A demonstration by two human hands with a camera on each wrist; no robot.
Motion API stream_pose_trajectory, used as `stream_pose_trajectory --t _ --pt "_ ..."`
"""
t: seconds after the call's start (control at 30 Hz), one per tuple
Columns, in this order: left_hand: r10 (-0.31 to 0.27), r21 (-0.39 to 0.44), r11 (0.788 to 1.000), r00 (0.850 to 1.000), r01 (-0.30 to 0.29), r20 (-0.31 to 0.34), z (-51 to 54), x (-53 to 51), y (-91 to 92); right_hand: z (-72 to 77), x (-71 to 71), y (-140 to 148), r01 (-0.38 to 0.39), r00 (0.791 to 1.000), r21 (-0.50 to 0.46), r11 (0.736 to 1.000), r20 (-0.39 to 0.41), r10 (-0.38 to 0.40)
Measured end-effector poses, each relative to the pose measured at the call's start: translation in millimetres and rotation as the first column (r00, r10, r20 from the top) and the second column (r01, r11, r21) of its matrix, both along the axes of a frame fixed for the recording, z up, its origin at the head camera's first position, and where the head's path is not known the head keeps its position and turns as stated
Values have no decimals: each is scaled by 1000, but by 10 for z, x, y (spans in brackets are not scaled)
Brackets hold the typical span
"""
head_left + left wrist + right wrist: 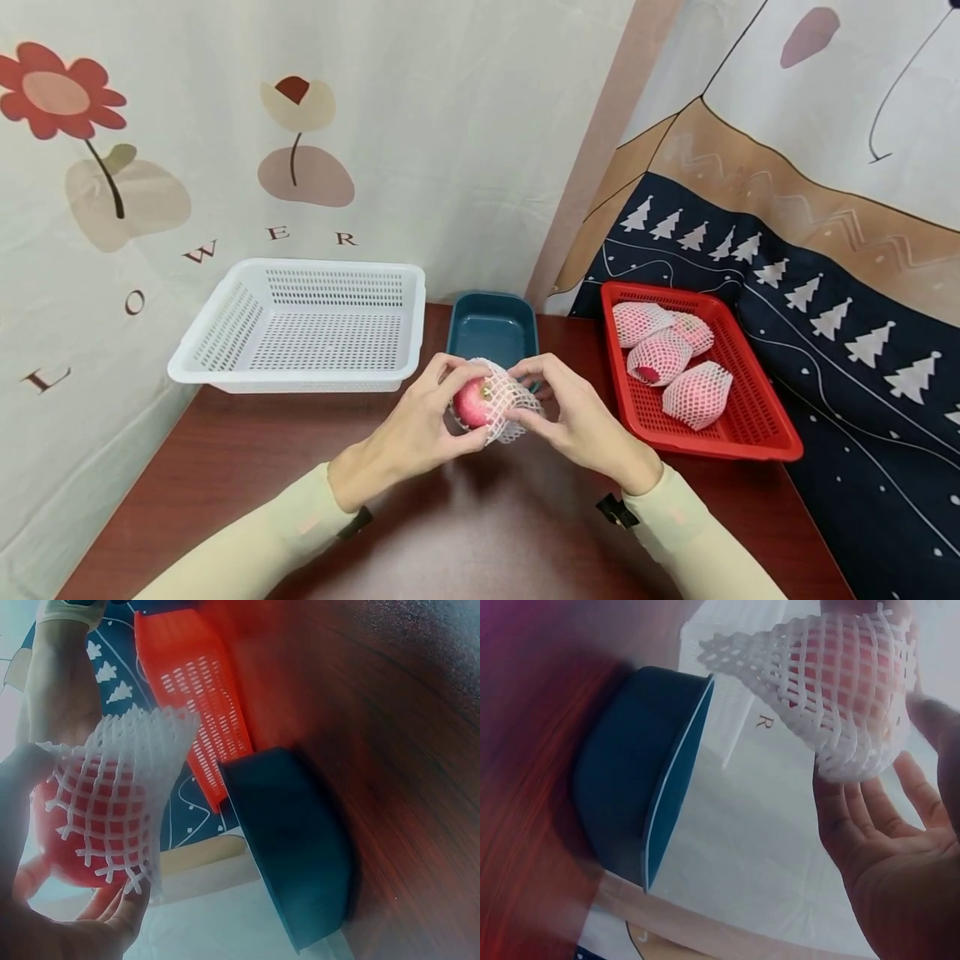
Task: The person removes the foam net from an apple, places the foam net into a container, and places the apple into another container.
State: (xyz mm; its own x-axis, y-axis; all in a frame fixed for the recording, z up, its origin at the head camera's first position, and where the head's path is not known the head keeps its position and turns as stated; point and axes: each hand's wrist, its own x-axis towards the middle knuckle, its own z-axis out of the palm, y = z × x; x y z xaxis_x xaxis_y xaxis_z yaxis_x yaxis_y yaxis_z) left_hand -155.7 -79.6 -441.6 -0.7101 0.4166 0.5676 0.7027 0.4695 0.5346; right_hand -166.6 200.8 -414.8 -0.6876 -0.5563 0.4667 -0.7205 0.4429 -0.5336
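While the left hand (412, 417) curls its fingers round one red fruit (471, 406) above the table (480, 533), near one blue bin (491, 329) at its far edge, the right hand (581, 417) pinches one white net (516, 398) half-covering it. Four netted fruits (697, 395) in one red basket (750, 429), right edge; one white basket (326, 342), far left corner.

From above, the head camera looks forward and down at the blue tub (492, 329), which both wrist cameras see sideways, lower and closer.
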Motion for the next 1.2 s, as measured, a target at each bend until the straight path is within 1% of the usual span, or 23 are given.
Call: stream_pose_trajectory --t 0.1,0.23,0.37,0.6,0.67,0.93,1.1,1.2 --pt "8 2 1000 1000 -8 21 17 -1 -9 16 10 26 -5 1000 19 1000 5 5" --pt "4 6 1000 999 -5 43 32 -7 -14 29 27 44 -1 1000 26 1000 -4 1" --pt "12 -4 1000 999 -12 53 38 -12 -12 46 41 46 19 1000 32 999 -18 -18" --pt "27 -6 1000 999 -27 41 45 -12 -17 66 52 69 49 998 51 997 -46 -46" --pt "30 -7 1000 998 -30 49 49 -8 -21 67 53 77 53 997 53 997 -52 -50" --pt "37 9 999 996 -38 81 84 6 -47 93 37 84 56 994 81 995 -98 -48" --pt "48 17 999 994 -50 98 98 5 -61 100 36 84 60 994 99 993 -100 -50" --pt "62 14 998 994 -64 93 108 5 -73 100 32 81 64 994 114 991 -99 -53"
